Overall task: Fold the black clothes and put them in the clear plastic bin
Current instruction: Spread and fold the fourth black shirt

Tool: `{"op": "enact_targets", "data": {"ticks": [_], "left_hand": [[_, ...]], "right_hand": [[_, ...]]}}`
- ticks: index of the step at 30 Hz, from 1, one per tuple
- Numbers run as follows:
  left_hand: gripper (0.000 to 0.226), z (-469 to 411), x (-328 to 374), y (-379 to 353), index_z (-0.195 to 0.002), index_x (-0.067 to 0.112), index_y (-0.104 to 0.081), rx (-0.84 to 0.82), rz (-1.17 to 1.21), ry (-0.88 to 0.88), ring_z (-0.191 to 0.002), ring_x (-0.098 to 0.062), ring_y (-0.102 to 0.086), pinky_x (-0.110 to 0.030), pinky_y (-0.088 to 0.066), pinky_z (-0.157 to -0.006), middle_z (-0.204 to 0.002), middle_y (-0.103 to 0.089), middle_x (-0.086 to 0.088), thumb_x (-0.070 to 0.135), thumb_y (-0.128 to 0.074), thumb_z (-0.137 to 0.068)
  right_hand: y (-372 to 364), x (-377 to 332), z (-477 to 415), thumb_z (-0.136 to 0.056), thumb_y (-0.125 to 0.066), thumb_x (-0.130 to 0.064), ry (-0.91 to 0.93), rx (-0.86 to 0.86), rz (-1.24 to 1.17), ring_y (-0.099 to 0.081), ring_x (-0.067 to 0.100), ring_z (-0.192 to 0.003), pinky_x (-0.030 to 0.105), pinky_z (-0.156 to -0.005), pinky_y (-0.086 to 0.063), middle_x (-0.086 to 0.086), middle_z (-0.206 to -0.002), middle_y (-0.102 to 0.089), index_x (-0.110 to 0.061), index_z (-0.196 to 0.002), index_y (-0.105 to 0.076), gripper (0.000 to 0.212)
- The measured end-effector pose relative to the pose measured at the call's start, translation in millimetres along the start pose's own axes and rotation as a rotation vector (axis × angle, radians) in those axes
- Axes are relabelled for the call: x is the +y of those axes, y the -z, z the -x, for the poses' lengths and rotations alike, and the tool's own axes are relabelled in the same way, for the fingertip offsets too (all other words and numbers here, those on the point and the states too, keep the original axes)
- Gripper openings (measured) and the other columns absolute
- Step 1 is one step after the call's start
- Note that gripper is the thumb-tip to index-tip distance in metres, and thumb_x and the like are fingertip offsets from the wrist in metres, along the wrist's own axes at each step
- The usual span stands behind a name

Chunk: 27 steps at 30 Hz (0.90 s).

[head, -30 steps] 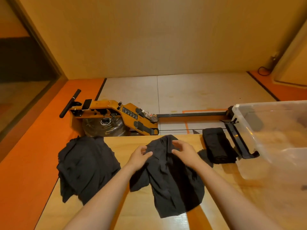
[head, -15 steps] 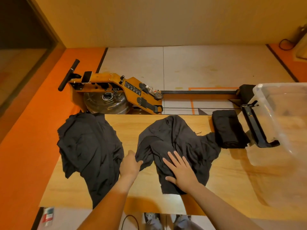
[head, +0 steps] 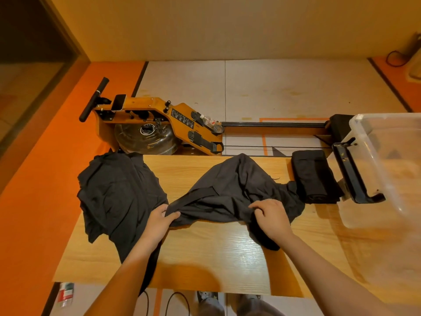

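Observation:
A crumpled black garment (head: 232,190) lies across the middle of the wooden table (head: 205,254). My left hand (head: 159,222) pinches its near left edge. My right hand (head: 271,215) grips a bunch of the same cloth at its near right side. A second loose black garment (head: 118,197) is heaped at the table's left end, partly hanging over the edge. A folded black garment (head: 315,176) sits at the far right of the table, next to the clear plastic bin (head: 387,160), which stands at the right end with its black latch handle facing left.
An orange rowing machine (head: 159,126) with a long rail stands on the floor just beyond the table's far edge. Cables and my shoes show on the floor below the near edge. A wall runs behind, with an orange floor at left.
Both hands shifted from resting on the middle garment to gripping its near edge, now spread wider apart. The cloth is stretched sideways between them. The camera tilted further down.

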<state>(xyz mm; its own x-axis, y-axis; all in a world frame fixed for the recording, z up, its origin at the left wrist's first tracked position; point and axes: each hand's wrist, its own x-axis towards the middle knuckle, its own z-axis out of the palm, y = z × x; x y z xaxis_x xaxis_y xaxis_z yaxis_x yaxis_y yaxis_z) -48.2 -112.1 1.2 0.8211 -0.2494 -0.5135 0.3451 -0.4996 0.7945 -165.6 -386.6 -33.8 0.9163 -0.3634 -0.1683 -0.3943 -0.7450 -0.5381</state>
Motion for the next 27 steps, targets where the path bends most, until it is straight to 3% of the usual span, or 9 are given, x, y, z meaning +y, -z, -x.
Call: {"op": "enact_targets", "data": {"ticks": [1, 3, 4, 6, 10, 14, 17, 21, 27], "left_hand": [[0.028, 3.6, 1.5, 1.8, -0.076, 0.022, -0.049, 0.001, 0.031, -0.009, -0.066, 0.015, -0.057, -0.003, -0.04, -0.061, -0.077, -0.052, 0.015, 0.004, -0.058, -0.094], [0.014, 5.0, 1.4, 6.8, -0.09, 0.019, -0.062, -0.04, 0.077, -0.007, -0.09, -0.005, -0.067, -0.01, -0.048, -0.073, -0.084, -0.07, 0.009, 0.006, -0.065, -0.09], [0.014, 3.9, -0.3, 9.4, -0.099, 0.015, -0.066, -0.061, 0.087, -0.017, -0.099, -0.015, -0.067, -0.021, -0.052, -0.083, -0.091, -0.074, 0.005, 0.007, -0.068, -0.088], [0.024, 7.2, 1.2, 16.1, -0.107, 0.01, -0.067, -0.135, 0.095, -0.029, -0.106, -0.017, -0.066, -0.032, -0.051, -0.094, -0.104, -0.074, 0.002, 0.007, -0.072, -0.084], [0.027, 14.8, 6.2, 26.6, -0.106, 0.009, -0.068, -0.241, 0.014, -0.044, -0.102, -0.012, -0.067, -0.02, -0.05, -0.083, -0.103, -0.073, 0.001, 0.005, -0.074, -0.081], [0.027, 13.5, 6.6, 34.9, -0.105, 0.001, -0.067, -0.205, -0.018, -0.101, -0.097, -0.014, -0.068, -0.017, -0.051, -0.08, -0.102, -0.073, -0.009, -0.001, -0.074, -0.079], [0.028, 13.6, 9.3, 37.5, -0.105, -0.004, -0.065, -0.198, -0.057, -0.122, -0.096, -0.013, -0.067, -0.018, -0.05, -0.083, -0.103, -0.071, -0.013, 0.001, -0.074, -0.08], [0.023, 13.7, 11.8, 39.9, -0.101, 0.003, -0.068, -0.207, -0.093, -0.136, -0.096, -0.014, -0.069, -0.018, -0.05, -0.082, -0.099, -0.074, -0.007, 0.004, -0.076, -0.08], [0.016, 18.5, 27.9, 54.8, -0.096, 0.003, -0.07, -0.144, -0.106, -0.189, -0.083, -0.008, -0.07, -0.012, -0.048, -0.072, -0.089, -0.075, -0.002, -0.001, -0.073, -0.08]], "right_hand": [[-1.3, -5.8, 0.7, -0.097, -0.042, -0.016, 0.011, -0.031, 0.019, -0.059, 0.009, -0.086, 0.03, -0.113, -0.025, -0.006, -0.081, -0.068, -0.024, -0.1, -0.069, 0.028], [-4.2, -17.3, -0.6, -0.1, -0.042, -0.028, 0.045, -0.036, 0.057, -0.058, 0.011, -0.073, 0.027, -0.11, -0.026, -0.002, -0.064, -0.063, -0.024, -0.095, -0.067, 0.025], [-4.2, -23.0, -2.9, -0.1, -0.045, -0.033, 0.067, -0.009, 0.08, -0.058, 0.013, -0.074, 0.027, -0.106, -0.03, -0.003, -0.064, -0.062, -0.023, -0.094, -0.066, 0.024], [-4.6, -33.8, -12.1, -0.098, -0.05, -0.037, 0.111, 0.037, 0.096, -0.057, 0.016, -0.086, 0.028, -0.097, -0.034, -0.005, -0.08, -0.065, -0.022, -0.099, -0.066, 0.022], [-12.5, -50.5, -40.1, -0.096, -0.056, -0.03, 0.192, -0.021, 0.078, -0.049, 0.016, -0.116, 0.031, -0.1, -0.037, -0.005, -0.118, -0.063, -0.021, -0.123, -0.063, 0.029], [-28.8, -66.7, -61.9, -0.095, -0.058, -0.031, 0.246, -0.047, 0.103, -0.043, 0.018, -0.125, 0.032, -0.102, -0.035, -0.002, -0.129, -0.057, -0.019, -0.131, -0.057, 0.039], [-42.8, -82.2, -69.3, -0.095, -0.058, -0.033, 0.171, -0.007, 0.119, -0.043, 0.021, -0.125, 0.035, -0.1, -0.036, 0.002, -0.13, -0.055, -0.017, -0.133, -0.054, 0.042], [-59.5, -89.4, -78.5, -0.097, -0.055, -0.027, 0.138, 0.055, 0.173, -0.046, 0.025, -0.121, 0.036, -0.092, -0.039, 0.005, -0.126, -0.057, -0.016, -0.129, -0.056, 0.035], [-53.4, -87.1, -93.4, -0.095, -0.052, -0.017, 0.092, 0.173, 0.072, -0.053, 0.025, -0.102, 0.037, -0.075, -0.045, 0.006, -0.1, -0.063, -0.01, -0.099, -0.065, 0.014]]}}
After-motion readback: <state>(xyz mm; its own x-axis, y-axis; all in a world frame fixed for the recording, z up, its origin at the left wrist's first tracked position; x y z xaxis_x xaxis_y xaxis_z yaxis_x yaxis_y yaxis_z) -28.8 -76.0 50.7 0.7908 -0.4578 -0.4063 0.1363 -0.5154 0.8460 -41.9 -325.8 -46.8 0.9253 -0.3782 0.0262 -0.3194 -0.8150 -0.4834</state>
